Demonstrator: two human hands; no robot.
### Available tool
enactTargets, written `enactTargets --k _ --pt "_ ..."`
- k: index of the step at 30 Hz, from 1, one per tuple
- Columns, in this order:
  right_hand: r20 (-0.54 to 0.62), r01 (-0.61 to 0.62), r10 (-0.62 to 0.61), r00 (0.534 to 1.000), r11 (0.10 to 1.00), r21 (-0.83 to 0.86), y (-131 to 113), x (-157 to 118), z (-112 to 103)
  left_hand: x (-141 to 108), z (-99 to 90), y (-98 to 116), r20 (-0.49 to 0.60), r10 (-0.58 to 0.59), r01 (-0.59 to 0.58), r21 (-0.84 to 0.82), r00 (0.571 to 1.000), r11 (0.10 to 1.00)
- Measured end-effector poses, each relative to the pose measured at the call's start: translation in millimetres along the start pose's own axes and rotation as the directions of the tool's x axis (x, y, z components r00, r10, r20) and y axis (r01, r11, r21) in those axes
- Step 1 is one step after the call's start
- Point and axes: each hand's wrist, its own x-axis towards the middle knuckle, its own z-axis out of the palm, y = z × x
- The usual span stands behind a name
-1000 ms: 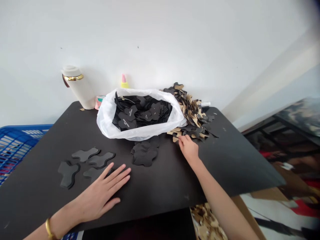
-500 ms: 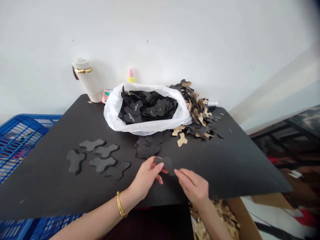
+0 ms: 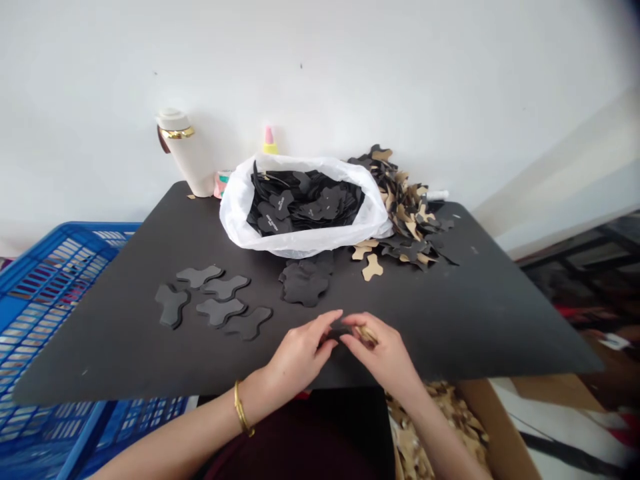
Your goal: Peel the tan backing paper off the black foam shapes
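Note:
Near the front edge of the table, my left hand (image 3: 300, 348) pinches a dark three-lobed piece (image 3: 341, 329), mostly hidden by the fingers. Facing it, my right hand (image 3: 381, 347) is curled round a tan peeled paper piece (image 3: 367, 334); its fingertips reach the dark piece's right side. Whether they grip it, I cannot tell. Farther back lies a loose pile of black three-lobed pieces (image 3: 305, 283). Several small stacks of such pieces (image 3: 220, 311) are laid out to the left.
A white plastic bag (image 3: 305, 241) full of black pieces stands at the back. Black and tan scraps (image 3: 407, 217) heap beside it. A white tumbler (image 3: 187, 157) stands back left. Blue crates (image 3: 37, 257) flank the table; a cardboard box (image 3: 500, 430) of tan scraps is below.
The dark piece was visible flat between both hands; now the fingers mostly cover it. A tan paper piece now shows in my right palm. The view has shifted slightly.

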Motion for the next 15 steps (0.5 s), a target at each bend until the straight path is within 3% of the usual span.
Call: enactTargets --k 2,4,7,9,10,12,15 --pt "0.003 -0.044 0.044 0.999 0.997 0.060 0.7 3.7 3.9 -1.4 -1.6 0.4 -0.023 -0.042 0.041 -0.044 0.999 0.998" --pt "-0.101 -0.151 0.170 0.980 0.974 0.171 4.5 1.5 10.2 -1.7 -5.4 -0.9 -0.044 -0.213 0.199 -0.215 0.976 0.956" --pt "-0.156 -0.267 0.336 0.929 0.899 0.348 11.4 -8.1 20.5 -2.2 -10.7 -3.6 0.053 -0.442 0.390 -0.574 0.895 0.720" --pt "-0.127 -0.272 0.338 0.932 0.889 0.369 14.6 -14.7 25.8 -3.2 -11.8 -3.6 0.092 -0.471 0.387 -0.716 0.878 0.581" --pt "-0.108 -0.268 0.323 0.940 0.898 0.348 15.8 -17.2 27.3 -3.7 -11.9 -2.9 0.071 -0.468 0.357 -0.749 0.881 0.558" --pt "-0.040 -0.255 0.275 0.961 0.928 0.272 17.2 -20.3 27.1 -4.5 -12.0 -0.7 -0.023 -0.456 0.282 -0.757 0.890 0.589" --pt "0.056 -0.208 0.202 0.978 0.967 0.148 16.3 -19.3 17.8 -5.4 -13.5 1.1 -0.123 -0.402 0.234 -0.647 0.907 0.726"
